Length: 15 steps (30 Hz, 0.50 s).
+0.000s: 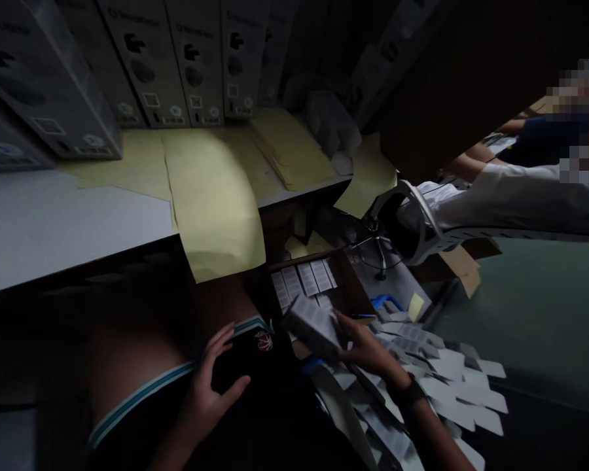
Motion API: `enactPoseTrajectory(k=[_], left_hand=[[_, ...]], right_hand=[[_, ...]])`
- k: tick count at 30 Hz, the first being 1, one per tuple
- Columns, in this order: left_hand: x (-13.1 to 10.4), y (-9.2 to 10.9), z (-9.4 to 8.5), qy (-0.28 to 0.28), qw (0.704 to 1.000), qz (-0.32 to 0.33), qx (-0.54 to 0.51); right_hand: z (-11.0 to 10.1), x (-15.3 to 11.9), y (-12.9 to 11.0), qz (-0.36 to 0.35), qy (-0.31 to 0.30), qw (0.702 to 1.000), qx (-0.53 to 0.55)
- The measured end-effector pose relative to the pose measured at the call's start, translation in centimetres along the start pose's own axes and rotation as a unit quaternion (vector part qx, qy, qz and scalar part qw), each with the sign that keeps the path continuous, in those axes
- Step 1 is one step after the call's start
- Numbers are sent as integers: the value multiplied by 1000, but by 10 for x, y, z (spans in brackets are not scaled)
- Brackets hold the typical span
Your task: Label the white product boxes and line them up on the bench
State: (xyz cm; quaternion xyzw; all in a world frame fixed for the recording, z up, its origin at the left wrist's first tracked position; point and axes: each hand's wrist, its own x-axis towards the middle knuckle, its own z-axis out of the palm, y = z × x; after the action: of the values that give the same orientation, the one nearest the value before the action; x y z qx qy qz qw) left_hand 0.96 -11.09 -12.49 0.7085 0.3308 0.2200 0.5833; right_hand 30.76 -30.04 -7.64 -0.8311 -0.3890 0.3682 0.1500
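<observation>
My right hand [363, 343], with a dark band on its wrist, grips a small grey box [317, 325] by its right end. The box is tilted and has printed panels on its top. My left hand [214, 383] is held over my lap, its thumb and fingers apart, with nothing in it. Just beyond the gripped box, an open carton [351, 281] holds rows of similar small boxes [304, 278]. Many flat white and grey carton pieces [451, 386] lie piled under and to the right of my right forearm.
A white shelf [73, 222] holds yellow sheets [211, 203], one hanging over its edge, a clear plastic bin [331, 124] and upright grey boxes [196, 65]. At the right are a white chair frame [425, 216] and people, one in a white sleeve [510, 193].
</observation>
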Motion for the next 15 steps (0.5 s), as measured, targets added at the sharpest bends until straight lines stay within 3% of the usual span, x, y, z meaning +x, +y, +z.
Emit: enactPoseTrajectory(k=[3, 6, 11, 15], left_hand=[[10, -2, 2, 7, 1000, -27, -14], [12, -6, -3, -6, 998, -66, -7], [11, -9, -11, 5, 993, -103, -56], [10, -8, -12, 8, 988, -127, -91]], right_hand=[[10, 19, 45, 172, 71, 977, -100], [39, 47, 60, 213, 69, 967, -121], [83, 82, 45, 248, 33, 960, -129], [90, 78, 16, 162, 26, 980, -112]])
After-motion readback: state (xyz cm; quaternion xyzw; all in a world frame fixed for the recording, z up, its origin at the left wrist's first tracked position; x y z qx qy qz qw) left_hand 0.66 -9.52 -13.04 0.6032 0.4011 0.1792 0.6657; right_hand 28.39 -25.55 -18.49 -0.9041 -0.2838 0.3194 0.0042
